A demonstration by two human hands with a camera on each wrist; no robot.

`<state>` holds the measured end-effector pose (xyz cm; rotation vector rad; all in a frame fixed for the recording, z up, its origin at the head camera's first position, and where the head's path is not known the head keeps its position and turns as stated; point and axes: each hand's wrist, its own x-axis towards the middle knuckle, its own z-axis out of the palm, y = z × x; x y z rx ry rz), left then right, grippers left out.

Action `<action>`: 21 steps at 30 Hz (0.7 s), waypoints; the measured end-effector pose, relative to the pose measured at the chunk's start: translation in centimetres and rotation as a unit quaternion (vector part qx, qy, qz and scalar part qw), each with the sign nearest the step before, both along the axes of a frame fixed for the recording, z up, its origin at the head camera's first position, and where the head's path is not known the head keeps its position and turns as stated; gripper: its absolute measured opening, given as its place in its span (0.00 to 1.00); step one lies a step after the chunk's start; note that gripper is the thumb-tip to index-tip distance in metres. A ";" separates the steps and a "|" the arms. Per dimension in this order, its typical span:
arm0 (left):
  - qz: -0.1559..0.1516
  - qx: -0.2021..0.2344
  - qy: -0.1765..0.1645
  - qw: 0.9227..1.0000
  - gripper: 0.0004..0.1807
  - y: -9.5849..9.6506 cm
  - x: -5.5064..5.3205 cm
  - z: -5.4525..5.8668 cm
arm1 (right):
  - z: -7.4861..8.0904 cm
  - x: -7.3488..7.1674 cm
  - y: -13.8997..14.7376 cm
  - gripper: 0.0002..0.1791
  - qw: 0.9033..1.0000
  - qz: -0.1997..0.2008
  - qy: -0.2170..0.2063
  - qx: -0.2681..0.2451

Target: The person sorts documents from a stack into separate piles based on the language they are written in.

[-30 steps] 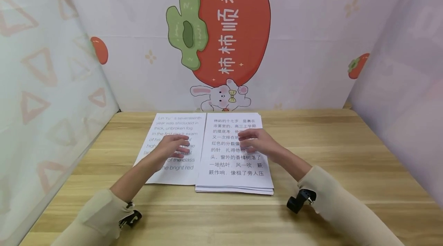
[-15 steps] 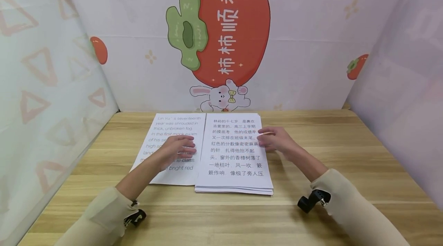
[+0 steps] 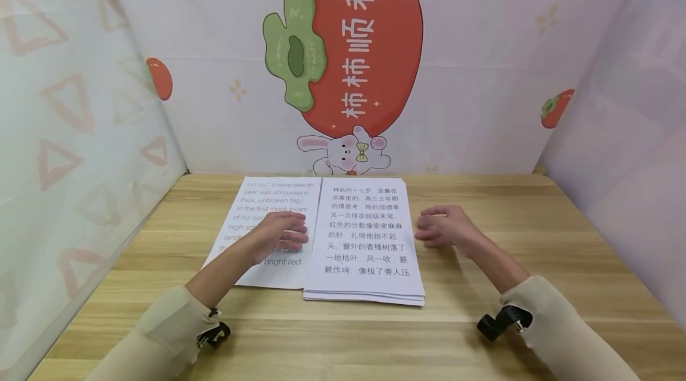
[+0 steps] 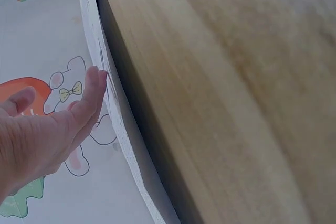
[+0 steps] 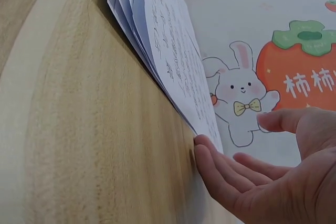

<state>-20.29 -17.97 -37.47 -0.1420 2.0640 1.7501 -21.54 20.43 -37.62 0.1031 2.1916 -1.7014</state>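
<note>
Two side-by-side paper pages lie on the wooden table. The left page (image 3: 278, 190) carries English print, and the right page (image 3: 364, 250), topping a small stack of sheets, carries Chinese print. My left hand (image 3: 281, 235) is over the English page, fingers loosely bent and holding nothing; it hides part of the text. Just off the right edge of the stack is my right hand (image 3: 447, 229), palm turned inward, also holding nothing. In the right wrist view the fingertips (image 5: 202, 140) appear close to the near corner of the paper stack (image 5: 157, 40).
The wooden table (image 3: 343, 345) reaches to a white backdrop (image 3: 471, 119) with a large persimmon and a rabbit printed on it. White printed sheets (image 3: 80, 149) hang at both sides. Small black devices (image 3: 501, 321) sit at the cuffs of both beige sleeves.
My right hand has moved rightward, off the Chinese page to beside the stack. The left hand has shifted slightly right over the English page. The pages stay in place.
</note>
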 end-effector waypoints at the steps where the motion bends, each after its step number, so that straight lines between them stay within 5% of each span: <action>1: 0.003 0.001 -0.003 1.000 0.26 0.0 0.0 0.0 | 0.0 0.1 0.1 0.32 1.000 0.002 -0.001 -0.003; 21: 0.016 0.021 -0.025 0.999 0.27 0.8 0.2 -0.3 | -0.6 -0.1 0.7 0.32 0.999 0.028 -0.017 -0.041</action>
